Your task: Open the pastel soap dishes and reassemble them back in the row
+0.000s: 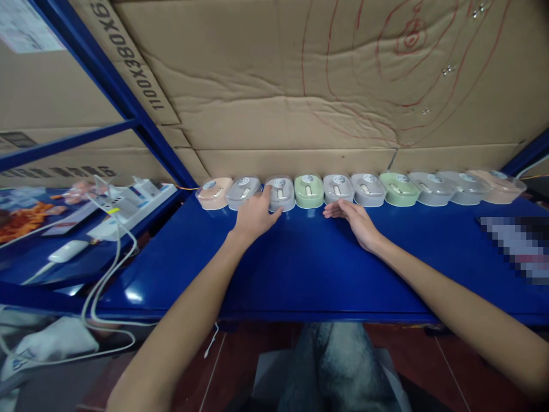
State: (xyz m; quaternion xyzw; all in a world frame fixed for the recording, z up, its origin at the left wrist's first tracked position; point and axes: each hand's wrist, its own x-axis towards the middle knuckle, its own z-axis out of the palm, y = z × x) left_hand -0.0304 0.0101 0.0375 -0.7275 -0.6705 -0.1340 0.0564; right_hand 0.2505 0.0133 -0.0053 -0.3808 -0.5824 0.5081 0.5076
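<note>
Blue counter (300, 269) carried a far row of boxed mice; the left hand (254, 217) rested spread on a grey mouse box (279, 193), the right hand (354, 220) lay flat, open, just before another grey box (338, 189).

"1100X380X6" in black print on the cardboard sheet (141, 68)

— Where do we have room to move?

— Across the front and middle of the blue surface (300, 274): it lies bare from its near edge up to the row of boxed mice (360, 190).

— And behind that row?

— We find no gap there; the boxes stand side by side, touching, right against the cardboard wall (300, 114).

— To the sides?

— On our left the blue shelf post (128, 109) slants down, with white cables (111, 257) and a power strip (128, 209) beyond it. Our left hand (254, 217) rests on one box, our right hand (354, 220) just before another.
</note>
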